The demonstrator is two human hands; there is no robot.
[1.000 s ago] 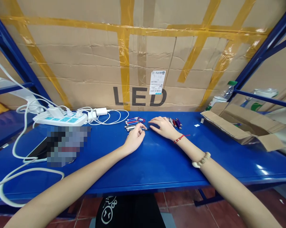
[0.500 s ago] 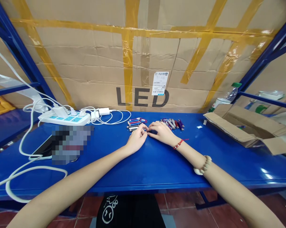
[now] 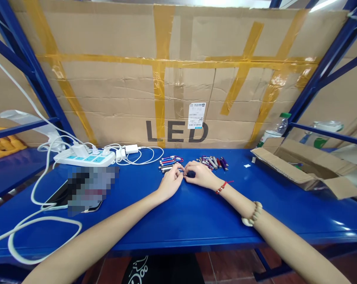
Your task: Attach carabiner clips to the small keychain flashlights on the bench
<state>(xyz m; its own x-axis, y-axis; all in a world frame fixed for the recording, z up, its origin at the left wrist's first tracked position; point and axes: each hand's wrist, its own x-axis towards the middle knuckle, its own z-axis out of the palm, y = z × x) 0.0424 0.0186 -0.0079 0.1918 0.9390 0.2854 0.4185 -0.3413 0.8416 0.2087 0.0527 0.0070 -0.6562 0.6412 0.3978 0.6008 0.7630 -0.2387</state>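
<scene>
My left hand (image 3: 170, 182) and my right hand (image 3: 202, 176) meet fingertip to fingertip over the blue table, both with fingers pinched together. What they hold is too small and hidden to make out. Under the curled right fingers there is a dark patch; I cannot tell whether it is an object or shadow. Just behind my left hand lies a group of small shiny metal cylinders (image 3: 170, 159) in blue, red and silver, some with clips. Behind my right hand is a second group of such cylinders (image 3: 218, 162), in silver, red and purple, partly covered by the fingers.
At left are a white power strip (image 3: 89, 158) with chargers, loose white cables (image 3: 45, 221) and a blurred-out flat item (image 3: 91, 191). An open cardboard box (image 3: 303, 165) and a green-capped bottle (image 3: 280, 124) stand at right. A large taped carton (image 3: 122, 90) closes off the back.
The view has tilted up slightly, so everything sits a little lower. My hands remain together in nearly the same place, with only small finger movement.
</scene>
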